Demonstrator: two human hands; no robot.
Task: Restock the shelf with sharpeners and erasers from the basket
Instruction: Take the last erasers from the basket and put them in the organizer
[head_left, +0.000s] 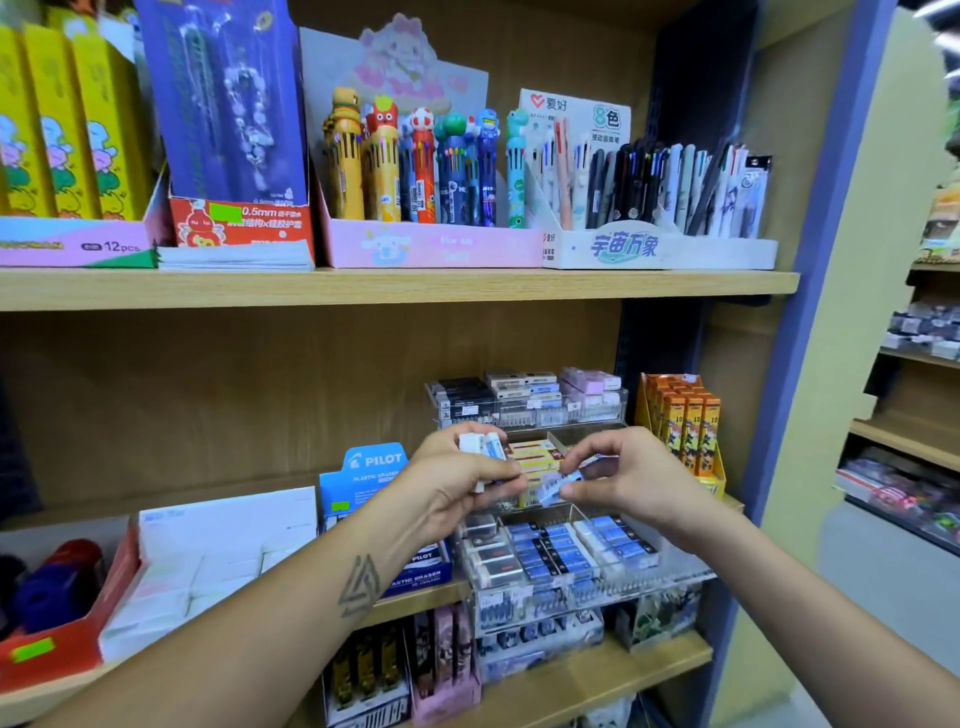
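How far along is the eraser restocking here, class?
Done: the clear tray already holds rows of blue erasers. In hand: the left hand grips a few erasers; the right hand pinches one eraser above the tray. Left: placing these. The basket is out of view.

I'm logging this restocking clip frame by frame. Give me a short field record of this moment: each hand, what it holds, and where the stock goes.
left hand: grips a small stack of erasers
right hand: pinches one blue-sleeved eraser
position: both hands above the clear tiered rack
rack contents: rows of blue-sleeved erasers in compartments
left of rack: blue Pilot eraser box
basket: not in view
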